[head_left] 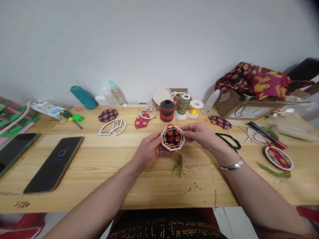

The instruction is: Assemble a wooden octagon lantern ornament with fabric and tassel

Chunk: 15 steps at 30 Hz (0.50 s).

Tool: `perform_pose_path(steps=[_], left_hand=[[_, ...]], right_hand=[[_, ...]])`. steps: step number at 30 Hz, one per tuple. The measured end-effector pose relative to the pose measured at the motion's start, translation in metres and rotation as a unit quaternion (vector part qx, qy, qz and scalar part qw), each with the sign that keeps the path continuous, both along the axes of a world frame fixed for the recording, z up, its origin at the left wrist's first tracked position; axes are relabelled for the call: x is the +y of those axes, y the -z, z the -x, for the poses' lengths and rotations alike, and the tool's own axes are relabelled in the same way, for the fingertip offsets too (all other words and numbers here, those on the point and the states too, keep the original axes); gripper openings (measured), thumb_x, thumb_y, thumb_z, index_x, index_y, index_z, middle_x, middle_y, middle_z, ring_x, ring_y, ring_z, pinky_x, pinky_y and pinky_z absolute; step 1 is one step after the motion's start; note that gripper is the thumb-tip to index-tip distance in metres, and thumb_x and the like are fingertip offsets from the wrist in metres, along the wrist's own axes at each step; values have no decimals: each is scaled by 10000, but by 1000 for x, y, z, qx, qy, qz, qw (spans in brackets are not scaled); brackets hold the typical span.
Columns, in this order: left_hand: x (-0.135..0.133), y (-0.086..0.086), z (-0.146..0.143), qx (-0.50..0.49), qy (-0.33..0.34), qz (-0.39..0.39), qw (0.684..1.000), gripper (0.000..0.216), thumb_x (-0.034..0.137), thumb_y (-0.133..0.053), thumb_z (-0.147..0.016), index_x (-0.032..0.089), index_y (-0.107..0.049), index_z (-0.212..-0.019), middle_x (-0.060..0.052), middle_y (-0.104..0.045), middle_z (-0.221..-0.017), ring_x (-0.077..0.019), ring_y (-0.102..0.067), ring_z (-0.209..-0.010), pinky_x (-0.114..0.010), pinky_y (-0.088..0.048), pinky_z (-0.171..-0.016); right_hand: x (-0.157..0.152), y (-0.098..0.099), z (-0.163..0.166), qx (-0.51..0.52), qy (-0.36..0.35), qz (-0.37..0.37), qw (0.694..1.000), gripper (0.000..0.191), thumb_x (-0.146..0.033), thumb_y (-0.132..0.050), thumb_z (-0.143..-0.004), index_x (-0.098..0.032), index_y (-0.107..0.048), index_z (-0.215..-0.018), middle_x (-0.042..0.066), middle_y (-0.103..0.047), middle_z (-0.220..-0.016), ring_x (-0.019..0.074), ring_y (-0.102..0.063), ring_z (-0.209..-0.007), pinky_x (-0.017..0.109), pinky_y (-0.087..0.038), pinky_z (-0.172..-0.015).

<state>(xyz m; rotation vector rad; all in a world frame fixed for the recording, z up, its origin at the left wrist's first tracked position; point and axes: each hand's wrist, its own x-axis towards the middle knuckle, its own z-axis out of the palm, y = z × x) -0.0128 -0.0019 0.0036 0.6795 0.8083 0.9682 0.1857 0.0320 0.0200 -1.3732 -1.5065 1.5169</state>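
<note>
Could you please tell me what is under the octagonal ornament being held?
A green tassel hangs below the octagonal ornament down to the wooden table. The ornament's back is covered by the left hand and right hand holding it.

Table [149,189], front edge, far left: we note a dark handwritten mark [22,204] of four characters, read roughly as "3580"; the first digit is uncertain. Small white label [225,96] at the left end of the cardboard box [230,106]: print too small to read. Paper sheet [250,112] on the box front: printed lines, illegible. Phone [53,165] screen: a ring-shaped icon [62,153] only.
</note>
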Motion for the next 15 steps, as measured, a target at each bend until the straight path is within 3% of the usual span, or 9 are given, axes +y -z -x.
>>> perform_pose_path(steps=[15], left_hand=[[-1, 2, 2, 12, 18, -6, 1000, 302, 255, -607, -820, 104, -653, -1078, -143, -727, -933, -235, -700, -770, -402, -579, -693]], right_hand=[[1, 1, -1, -1, -3, -12, 1000, 215, -363, -658, -745, -176, -726, -829, 22, -665, -679, 89, -487, -555, 249, -385, -540]])
